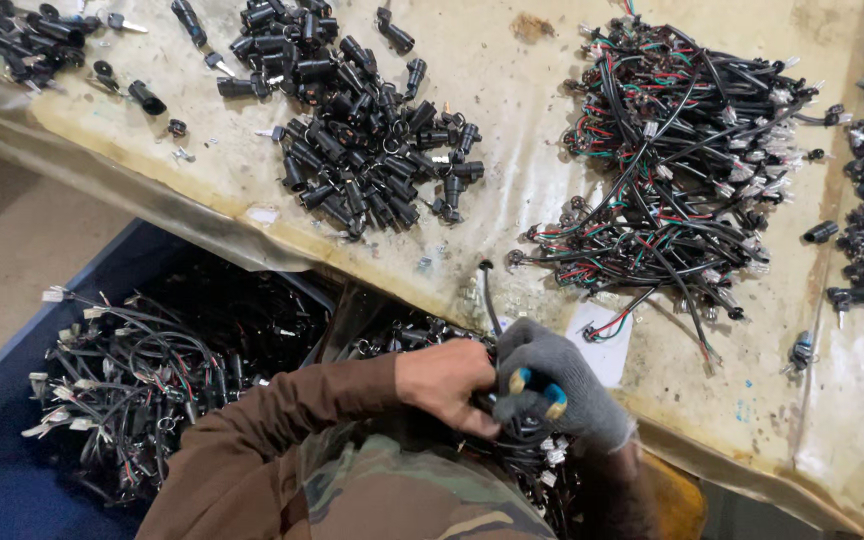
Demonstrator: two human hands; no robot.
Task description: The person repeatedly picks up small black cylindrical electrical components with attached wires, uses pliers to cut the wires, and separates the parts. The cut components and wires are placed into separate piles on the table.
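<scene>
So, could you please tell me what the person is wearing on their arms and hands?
The left hand is bare, and that arm has a long brown sleeve. The right hand wears a grey knitted glove; no sleeve shows on its forearm. A camouflage garment covers the body.

Black plastic connector pile (pixel 367 140) on worktable (pixel 522 150); coloured wire harness heap (pixel 677 150) right; blue bin (pixel 12 420) below.
</scene>
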